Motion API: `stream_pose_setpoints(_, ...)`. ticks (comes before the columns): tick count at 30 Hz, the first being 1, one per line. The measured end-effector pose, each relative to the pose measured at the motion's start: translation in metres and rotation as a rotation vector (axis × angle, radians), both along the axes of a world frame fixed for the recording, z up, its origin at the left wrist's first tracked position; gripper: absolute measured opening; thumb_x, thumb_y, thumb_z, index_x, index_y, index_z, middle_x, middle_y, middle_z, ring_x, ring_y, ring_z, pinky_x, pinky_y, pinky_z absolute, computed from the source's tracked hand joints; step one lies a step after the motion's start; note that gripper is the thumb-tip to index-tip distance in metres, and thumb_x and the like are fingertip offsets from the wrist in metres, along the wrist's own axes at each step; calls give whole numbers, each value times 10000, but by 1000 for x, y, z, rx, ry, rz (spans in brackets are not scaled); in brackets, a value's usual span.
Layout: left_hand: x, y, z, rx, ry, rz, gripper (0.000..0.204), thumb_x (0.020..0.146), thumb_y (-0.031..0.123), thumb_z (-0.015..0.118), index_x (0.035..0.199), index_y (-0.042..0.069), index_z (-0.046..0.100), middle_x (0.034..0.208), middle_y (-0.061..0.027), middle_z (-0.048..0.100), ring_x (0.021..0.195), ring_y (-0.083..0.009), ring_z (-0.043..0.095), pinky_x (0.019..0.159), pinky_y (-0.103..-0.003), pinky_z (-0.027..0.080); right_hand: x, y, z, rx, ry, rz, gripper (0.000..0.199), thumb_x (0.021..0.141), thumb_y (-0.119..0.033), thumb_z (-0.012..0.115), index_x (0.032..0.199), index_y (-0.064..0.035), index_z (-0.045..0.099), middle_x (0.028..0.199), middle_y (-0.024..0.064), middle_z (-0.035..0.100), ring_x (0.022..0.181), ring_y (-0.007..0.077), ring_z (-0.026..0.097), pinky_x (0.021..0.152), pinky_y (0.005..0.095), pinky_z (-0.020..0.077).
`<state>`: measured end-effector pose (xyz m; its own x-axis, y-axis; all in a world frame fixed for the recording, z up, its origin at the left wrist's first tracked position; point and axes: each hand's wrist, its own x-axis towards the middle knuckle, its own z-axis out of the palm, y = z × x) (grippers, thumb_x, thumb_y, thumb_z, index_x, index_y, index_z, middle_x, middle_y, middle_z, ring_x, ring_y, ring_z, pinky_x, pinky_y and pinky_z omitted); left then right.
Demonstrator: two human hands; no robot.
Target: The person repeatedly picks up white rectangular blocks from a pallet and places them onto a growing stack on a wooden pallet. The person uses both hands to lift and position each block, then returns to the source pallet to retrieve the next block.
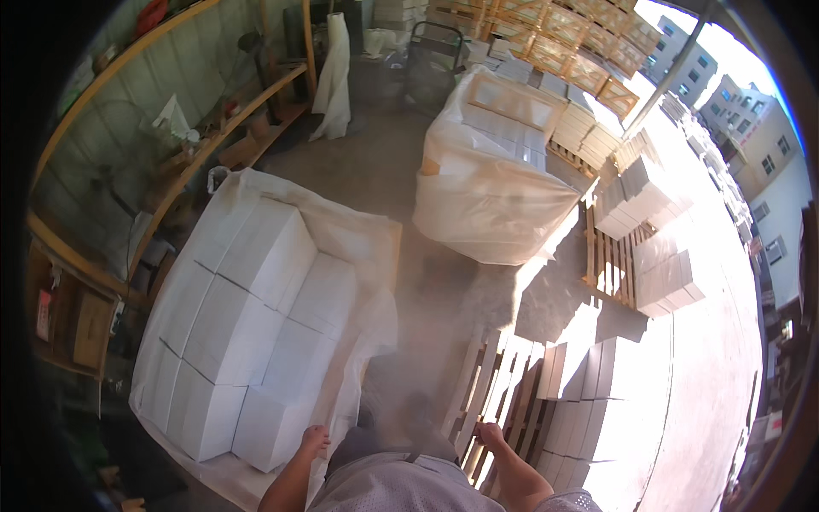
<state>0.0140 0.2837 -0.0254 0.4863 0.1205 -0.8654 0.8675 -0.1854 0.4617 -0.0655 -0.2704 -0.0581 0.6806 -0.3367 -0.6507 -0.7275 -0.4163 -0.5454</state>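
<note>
My left hand (pixel 316 440), fingers curled in, is beside the crate of white boxes and holds nothing that I can see. Nearest to it is a low white box (pixel 271 427) at the crate's front corner. Taller white boxes (pixel 241 328) are stacked along the crate's left side, inside a pale plastic liner (pixel 363 235). Over a wooden pallet (pixel 467 397) hangs my right hand (pixel 490 435), also closed, with nothing visible in it. White blocks (pixel 589 427) are piled on the right of that pallet.
Ahead stands another plastic-draped crate (pixel 495 196) of white blocks. To its right, a pallet (pixel 610 256) carries more blocks. Wooden shelving (pixel 205 145) lines the left wall, with a white plastic roll (pixel 337 77) near its end. Wooden crates (pixel 546 51) and a hand cart (pixel 437 51) are farther back.
</note>
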Motion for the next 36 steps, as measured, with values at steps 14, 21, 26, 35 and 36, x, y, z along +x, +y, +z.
stream_pose_setpoints(14, 172, -41, 17, 81, 46, -549, 434, 915, 316, 450, 1159, -32, 532, 1127, -216, 620, 827, -340, 661, 683, -442, 518, -214, 151, -42, -210, 232, 323, 263, 820, -286, 622, 994, -101, 690, 986, 128, 675, 884, 325, 653, 748, 425, 522)
stream_pose_setpoints(21, 203, -172, 28, -43, -70, -660, 409, 933, 315, 481, 1187, -1, 532, 1000, -172, 641, 726, -263, 668, 551, -336, 505, -197, 90, -66, 79, 246, -195, 187, 784, -217, 631, 897, -72, 667, 846, 133, 682, 757, 284, 683, 641, 406, 542)
stream_pose_setpoints(26, 222, -249, 38, -54, -141, -719, 403, 930, 306, 479, 1144, -28, 548, 957, -159, 640, 731, -252, 673, 525, -347, 500, -153, -5, -58, 97, 53, -329, 206, 861, -240, 583, 809, -45, 623, 776, 119, 668, 624, 244, 646, 525, 355, 510)
stream_pose_setpoints(35, 280, -330, 10, 80, -67, -999, 370, 942, 309, 467, 1115, -3, 563, 1023, -155, 638, 778, -286, 679, 582, -373, 515, -111, -76, -93, -179, -228, -553, 241, 868, -260, 578, 795, -35, 623, 694, 99, 629, 610, 238, 622, 561, 396, 492)
stream_pose_setpoints(36, 286, -337, 5, 122, -22, -1074, 372, 950, 318, 467, 1121, 0, 560, 1053, -160, 638, 804, -302, 683, 599, -389, 523, -114, -68, -90, -316, -191, -433, 290, 879, -290, 557, 765, -31, 623, 687, 105, 628, 624, 253, 625, 580, 403, 489)
